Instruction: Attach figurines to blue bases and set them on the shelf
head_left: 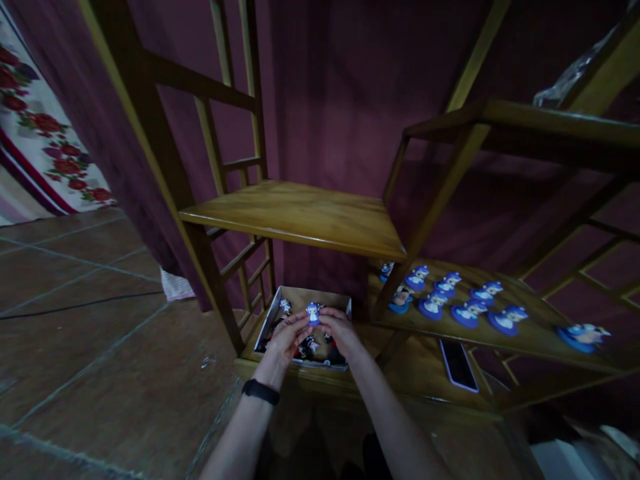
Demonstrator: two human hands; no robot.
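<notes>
Between my two hands a small blue-and-white figurine (313, 313) stands upright, above an open white box (313, 298). Its left side is pinched in the fingers of my left hand (287, 335), which has a dark band on the wrist. My right hand (340, 328) grips the figurine from the other side. More small figurines (309, 345), dark and white, lie jumbled in the box, partly hidden under my hands. On the shelf to the right stand several similar blue-and-white figurines (469, 311) on round blue bases.
A wooden display rack surrounds the box, with a bare-topped middle shelf (300, 212) above it. A phone (459, 365) lies on the low board at right. Clear plastic (565, 80) rests on the upper right shelf. Purple curtain (330, 120) hangs behind; a cable (80, 307) crosses the tiled floor.
</notes>
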